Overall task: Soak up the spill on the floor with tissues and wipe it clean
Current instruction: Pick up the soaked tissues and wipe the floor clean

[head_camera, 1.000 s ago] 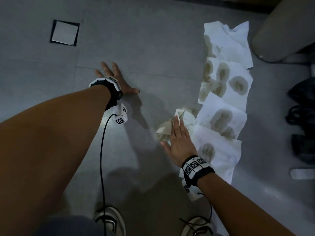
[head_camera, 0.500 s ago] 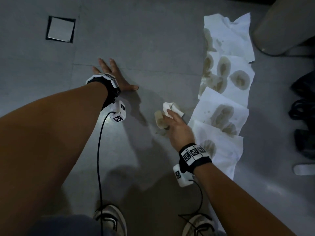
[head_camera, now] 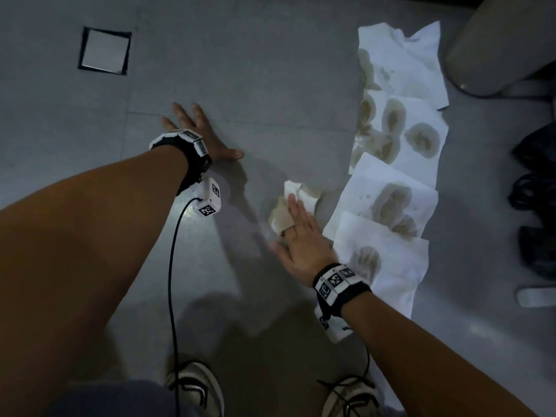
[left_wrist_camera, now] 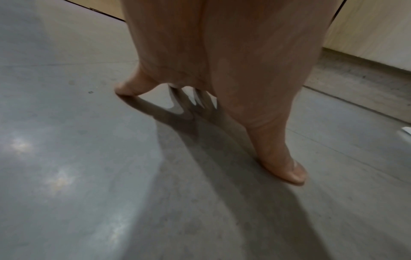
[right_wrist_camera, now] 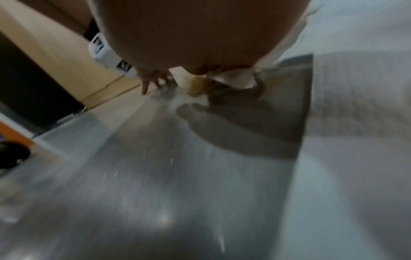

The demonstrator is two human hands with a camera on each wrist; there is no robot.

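Head view looks steeply down from above; both wrist views skim the floor (head_camera: 270,85), their shared ground.

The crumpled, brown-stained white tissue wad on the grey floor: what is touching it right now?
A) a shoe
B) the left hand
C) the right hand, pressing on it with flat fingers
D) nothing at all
C. The right hand lies with straight fingers on the crumpled, brown-stained white tissue wad, while the left hand is spread flat on the bare grey floor, apart from the wad.

floor (head_camera: 270,85): open left | tissue sheets (head_camera: 400,164), bin (head_camera: 496,46): block right
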